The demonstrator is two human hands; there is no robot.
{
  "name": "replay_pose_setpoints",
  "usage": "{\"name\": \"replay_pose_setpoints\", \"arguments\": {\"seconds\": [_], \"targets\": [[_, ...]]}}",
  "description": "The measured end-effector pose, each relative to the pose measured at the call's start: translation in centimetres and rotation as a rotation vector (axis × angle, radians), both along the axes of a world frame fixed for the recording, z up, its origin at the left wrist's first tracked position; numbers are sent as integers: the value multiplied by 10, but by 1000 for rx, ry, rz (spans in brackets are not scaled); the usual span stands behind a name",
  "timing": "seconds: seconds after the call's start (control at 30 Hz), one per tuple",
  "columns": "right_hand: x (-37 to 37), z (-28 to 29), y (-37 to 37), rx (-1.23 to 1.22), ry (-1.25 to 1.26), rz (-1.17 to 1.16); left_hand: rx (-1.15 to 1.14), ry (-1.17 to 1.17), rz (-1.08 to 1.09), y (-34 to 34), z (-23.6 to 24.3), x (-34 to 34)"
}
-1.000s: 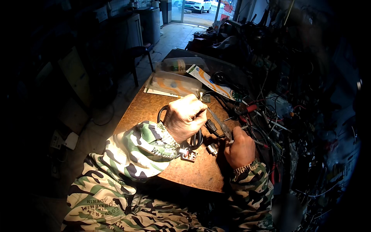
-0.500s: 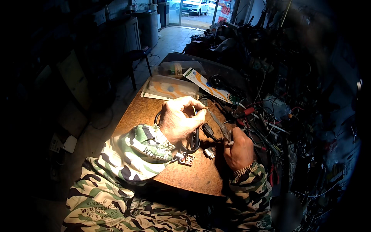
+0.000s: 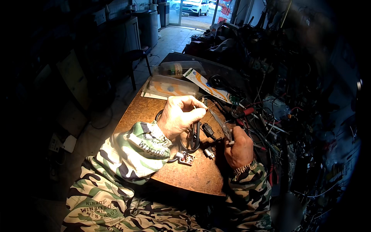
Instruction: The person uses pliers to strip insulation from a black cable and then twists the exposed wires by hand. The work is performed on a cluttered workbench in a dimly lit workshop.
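Note:
My left hand (image 3: 179, 118) is closed in a pinch on a thin wire (image 3: 205, 107) above a loop of black cable (image 3: 195, 137) on the wooden table (image 3: 162, 176). My right hand (image 3: 238, 149) is wrapped round a long metal tool (image 3: 220, 121); its narrow tip reaches up to the pinched wire, and whether they touch is unclear. A small circuit board (image 3: 186, 159) lies below my left hand. A black connector (image 3: 208, 130) and a pale connector (image 3: 209, 152) lie between my hands.
At the table's back lie clear plastic packages (image 3: 172, 85) and an orange-white card (image 3: 205, 83). A red-handled tool (image 3: 244, 112) and tangled wires fill the right side. A dark stool (image 3: 137, 55) stands beyond the left edge, near an open doorway.
Since a second ago my left hand has turned and shifted slightly left, showing the pinched wire tip. The table sits a little lower and further left in view. The right hand keeps its grip.

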State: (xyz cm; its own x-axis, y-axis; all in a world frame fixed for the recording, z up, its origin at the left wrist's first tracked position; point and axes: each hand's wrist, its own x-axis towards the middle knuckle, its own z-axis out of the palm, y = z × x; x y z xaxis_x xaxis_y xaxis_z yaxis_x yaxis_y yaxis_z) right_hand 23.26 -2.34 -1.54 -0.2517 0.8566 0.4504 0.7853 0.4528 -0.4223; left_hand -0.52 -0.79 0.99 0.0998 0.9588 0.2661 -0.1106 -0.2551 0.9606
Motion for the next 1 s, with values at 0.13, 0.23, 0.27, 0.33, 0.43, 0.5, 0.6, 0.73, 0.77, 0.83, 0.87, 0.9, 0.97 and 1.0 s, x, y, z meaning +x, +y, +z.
{"name": "replay_pose_setpoints", "arguments": {"seconds": [0.13, 0.23, 0.27, 0.33, 0.43, 0.5, 0.6, 0.73, 0.77, 0.83, 0.87, 0.9, 0.97, 1.0], "targets": [[1, -4, 2, 54, -12, 26, 10, -25, 0, 0, -2, 1], [0, -5, 3, 76, -15, 32, 40, 20, 49, -1, -1, 2], [0, -6, 3, 84, -14, 31, 51, 32, 69, -2, 0, 3], [-1, -7, 3, 83, -20, 22, 68, 29, 91, -3, -1, 4], [-1, -3, 1, 62, -31, 3, 84, 17, 108, -3, -4, 6], [-2, -2, 0, 59, -28, -4, 93, 61, 132, -2, -4, 7], [-2, -3, 1, 50, -35, -14, 114, 89, 173, -3, -4, 9], [-2, -5, 1, 65, -26, -2, 139, 120, 210, -3, -5, 11], [-2, -6, 2, 60, -26, -3, 139, 118, 212, -2, -7, 11], [-2, -5, 1, 49, -28, -8, 134, 121, 218, -2, -8, 12], [-3, -4, 0, 42, -29, -11, 130, 128, 222, -2, -8, 12], [-3, -3, -1, 38, -30, -14, 127, 134, 227, -2, -7, 12], [-3, -3, 0, 40, -33, -19, 132, 131, 221, -3, -6, 12], [-3, -4, 0, 39, -34, -20, 132, 130, 218, -3, -6, 12]]}}
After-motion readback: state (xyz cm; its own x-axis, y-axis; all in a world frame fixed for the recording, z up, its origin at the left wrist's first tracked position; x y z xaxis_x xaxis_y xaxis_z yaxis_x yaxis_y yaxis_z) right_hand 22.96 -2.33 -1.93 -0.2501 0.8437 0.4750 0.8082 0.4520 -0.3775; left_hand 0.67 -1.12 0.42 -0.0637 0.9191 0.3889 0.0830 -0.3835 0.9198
